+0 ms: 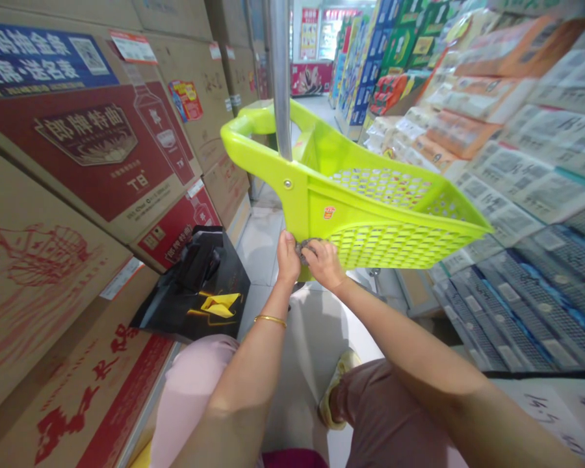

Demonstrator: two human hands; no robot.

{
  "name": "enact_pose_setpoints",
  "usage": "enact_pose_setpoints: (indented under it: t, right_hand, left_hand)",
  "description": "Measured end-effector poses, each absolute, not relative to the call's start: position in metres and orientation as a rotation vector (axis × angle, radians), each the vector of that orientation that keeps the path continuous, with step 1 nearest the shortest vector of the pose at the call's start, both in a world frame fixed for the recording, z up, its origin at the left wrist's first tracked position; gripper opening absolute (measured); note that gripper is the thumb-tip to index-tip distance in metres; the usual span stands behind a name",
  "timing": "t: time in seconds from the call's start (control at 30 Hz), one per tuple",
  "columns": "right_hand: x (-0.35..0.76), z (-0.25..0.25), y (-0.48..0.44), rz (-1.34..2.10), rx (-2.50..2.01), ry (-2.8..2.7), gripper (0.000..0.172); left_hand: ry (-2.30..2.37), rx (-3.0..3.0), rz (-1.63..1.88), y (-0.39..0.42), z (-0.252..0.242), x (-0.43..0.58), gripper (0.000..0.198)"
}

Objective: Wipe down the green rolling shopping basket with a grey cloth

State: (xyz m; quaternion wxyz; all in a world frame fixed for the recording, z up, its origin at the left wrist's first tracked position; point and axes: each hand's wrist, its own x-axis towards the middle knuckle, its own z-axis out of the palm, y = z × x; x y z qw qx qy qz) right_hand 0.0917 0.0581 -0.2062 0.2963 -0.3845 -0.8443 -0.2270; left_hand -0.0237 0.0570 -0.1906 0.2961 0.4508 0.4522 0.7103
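A lime-green plastic shopping basket cart [316, 185] stands before me, with a metal pole rising through its handle end. At the lower part of its upright, a crumpled grey cloth [302, 249] is pressed against the plastic. My right hand [326, 263] is closed on the cloth with its fingers bent. My left hand [287, 259] is closed beside it at the upright's left edge, touching the cloth; its fingers are mostly hidden. A gold bracelet [270, 320] circles the left wrist.
Cardboard cartons [92, 143] are stacked on the left, with a black gift bag [195, 286] at their foot. Packs of paper tissue [517, 175] fill the right side. Pale floor tiles [260, 244] run down the aisle between them. My shoe [338, 387] is on the floor below.
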Motion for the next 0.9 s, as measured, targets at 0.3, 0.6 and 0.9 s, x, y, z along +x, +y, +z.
enact_pose_setpoints:
  t: [0.3,0.6,0.9]
  right_hand:
    - [0.094,-0.190,0.061,-0.568,-0.990,-2.246,0.025]
    - [0.069,-0.132,0.067,-0.496,-1.015,-1.914,0.023]
    - [0.081,-0.189,0.051,-0.532,-1.068,-2.129,0.024]
  left_hand:
    - [1.212,1.182,1.896,0.059,-0.196,-0.022,0.050]
    - [1.191,1.275,1.907,0.052,-0.192,-0.020,0.050]
    - [1.170,1.144,1.892,0.055,-0.194,-0.023,0.044]
